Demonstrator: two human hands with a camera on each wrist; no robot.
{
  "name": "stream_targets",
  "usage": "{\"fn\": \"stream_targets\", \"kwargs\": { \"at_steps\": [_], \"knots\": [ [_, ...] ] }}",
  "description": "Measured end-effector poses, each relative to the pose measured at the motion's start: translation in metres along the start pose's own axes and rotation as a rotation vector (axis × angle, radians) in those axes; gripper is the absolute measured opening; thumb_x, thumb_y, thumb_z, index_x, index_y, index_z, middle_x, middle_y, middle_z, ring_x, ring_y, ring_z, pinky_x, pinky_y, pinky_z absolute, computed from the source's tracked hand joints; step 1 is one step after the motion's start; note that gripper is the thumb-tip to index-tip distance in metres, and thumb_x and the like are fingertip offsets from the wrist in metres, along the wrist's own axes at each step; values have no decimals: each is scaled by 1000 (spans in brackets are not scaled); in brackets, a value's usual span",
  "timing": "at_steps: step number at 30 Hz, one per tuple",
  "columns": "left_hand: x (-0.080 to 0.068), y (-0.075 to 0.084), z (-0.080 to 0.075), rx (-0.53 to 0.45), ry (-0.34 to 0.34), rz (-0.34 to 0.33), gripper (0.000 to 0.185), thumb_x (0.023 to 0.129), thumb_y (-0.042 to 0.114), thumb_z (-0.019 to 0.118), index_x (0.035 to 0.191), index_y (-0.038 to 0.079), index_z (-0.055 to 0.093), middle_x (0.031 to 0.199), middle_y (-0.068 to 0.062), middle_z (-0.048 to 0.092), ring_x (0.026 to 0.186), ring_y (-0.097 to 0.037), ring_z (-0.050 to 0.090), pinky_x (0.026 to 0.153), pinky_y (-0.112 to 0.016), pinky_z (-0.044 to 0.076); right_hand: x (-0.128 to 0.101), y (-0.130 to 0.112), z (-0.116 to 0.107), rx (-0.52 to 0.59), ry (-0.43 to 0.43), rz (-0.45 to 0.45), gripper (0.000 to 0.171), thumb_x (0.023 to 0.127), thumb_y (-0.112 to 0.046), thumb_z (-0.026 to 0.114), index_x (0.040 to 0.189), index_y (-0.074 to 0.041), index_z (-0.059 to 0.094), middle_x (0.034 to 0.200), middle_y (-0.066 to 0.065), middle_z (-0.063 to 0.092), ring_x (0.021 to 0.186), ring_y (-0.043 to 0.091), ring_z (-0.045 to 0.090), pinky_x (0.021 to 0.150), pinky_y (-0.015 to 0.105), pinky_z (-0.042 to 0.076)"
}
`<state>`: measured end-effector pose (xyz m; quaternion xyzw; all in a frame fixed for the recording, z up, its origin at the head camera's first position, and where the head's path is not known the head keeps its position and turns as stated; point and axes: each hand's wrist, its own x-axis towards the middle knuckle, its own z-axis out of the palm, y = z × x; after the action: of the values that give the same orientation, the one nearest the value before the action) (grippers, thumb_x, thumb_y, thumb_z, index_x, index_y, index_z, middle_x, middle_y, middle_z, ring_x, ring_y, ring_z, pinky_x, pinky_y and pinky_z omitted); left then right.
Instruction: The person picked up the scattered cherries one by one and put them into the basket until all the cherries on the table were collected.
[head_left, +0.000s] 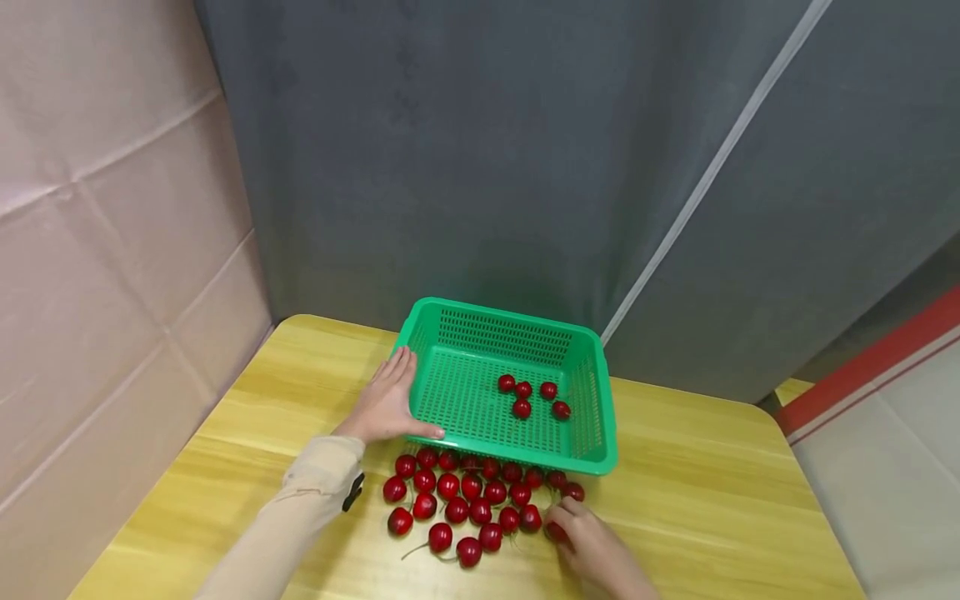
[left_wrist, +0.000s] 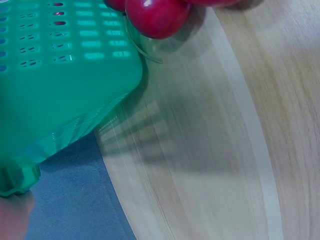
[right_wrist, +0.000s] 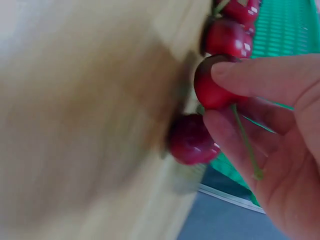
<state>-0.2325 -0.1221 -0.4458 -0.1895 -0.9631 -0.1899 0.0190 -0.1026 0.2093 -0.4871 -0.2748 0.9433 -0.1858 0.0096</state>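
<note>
Grey curtain hangs behind a pale wooden bench (head_left: 697, 492), and on it your work is laid out close in front of you. Your left hand (head_left: 386, 404) lies with its fingers straight along the left wall of the green plastic basket (head_left: 596, 417), thumb hooked round the near corner, steadying it rather than gripping it. Your right hand (head_left: 588, 542) is at the right end of the heap of cherries (head_left: 472, 496) that sits on the bench just before the basket's near wall; the right wrist view shows thumb and forefinger pinching one cherry (right_wrist: 212, 87) by its body, its green stem (right_wrist: 245, 145) trailing across the palm, with another cherry (right_wrist: 190, 140) just below the fingers. Five more cherries (head_left: 531, 398) already lie inside the basket, right of centre. Judge the fruit as light, round and glossy, so likely to roll or slip; if real it would bruise under a hard squeeze, though the even shine makes them look as if they may be artificial, which the views cannot settle. Take each one by the body with a gentle two-finger pinch, not by the thin stem. That basket looks light and perforated, apt to slide unless held.
</note>
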Motion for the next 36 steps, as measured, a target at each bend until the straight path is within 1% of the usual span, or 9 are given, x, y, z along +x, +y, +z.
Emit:
{"fn": "stream_targets", "kwargs": {
  "at_steps": [5,11,15,18,22,26,29,32,36],
  "knots": [
    [-2,-1,1,-9,5,-1,131,54,74,66,142,-6,12,150,-20,6,139,-31,2,112,-44,8,0,-3,-23,45,46,-104,24,69,1,71,87,-11,62,83,-7,52,71,3,49,61,22,50],
    [-3,-1,3,-10,20,3,129,55,74,65,141,-7,14,149,-21,9,139,-32,4,111,-45,9,7,-12,-72,69,64,-204,30,67,3,72,91,-11,61,86,-7,56,75,3,53,61,20,50],
    [-3,-1,5,-2,22,8,129,55,76,63,141,-7,15,149,-22,11,139,-32,4,111,-45,10,19,-10,-106,52,131,-270,31,67,3,72,93,-10,61,87,-7,58,76,6,57,62,21,52],
    [-3,0,5,-5,30,13,128,55,74,65,142,-7,14,149,-22,10,139,-32,4,111,-45,10,34,-5,-131,54,134,-285,30,68,4,71,93,-9,60,86,-6,59,76,7,58,61,22,52],
    [-4,0,6,-3,33,6,128,55,71,68,142,-6,14,149,-21,10,139,-32,5,111,-45,10,60,7,-155,53,76,-247,25,72,4,69,92,-7,59,83,-4,60,74,9,59,60,26,53],
    [-5,0,8,8,22,2,129,54,74,66,142,-6,15,149,-21,10,138,-32,5,111,-45,12,90,25,-166,29,10,-185,20,74,3,67,92,-4,60,84,0,60,74,16,60,63,31,54],
    [-4,1,9,8,26,4,129,54,75,64,141,-6,15,149,-22,12,138,-31,6,111,-45,13,116,39,-169,11,-61,-134,19,75,1,66,93,-2,61,86,3,61,75,17,59,66,33,53],
    [-3,1,8,2,35,4,130,53,76,64,141,-6,15,149,-21,11,138,-31,6,111,-45,12,140,50,-167,4,-147,-76,18,76,2,64,94,-1,60,85,4,59,71,16,53,63,31,49],
    [-3,0,7,-12,42,6,130,53,74,66,141,-6,14,149,-20,9,139,-31,5,111,-45,11,167,57,-159,10,-252,56,22,76,4,58,97,-3,61,86,6,59,65,14,45,56,26,40]
  ]
}}
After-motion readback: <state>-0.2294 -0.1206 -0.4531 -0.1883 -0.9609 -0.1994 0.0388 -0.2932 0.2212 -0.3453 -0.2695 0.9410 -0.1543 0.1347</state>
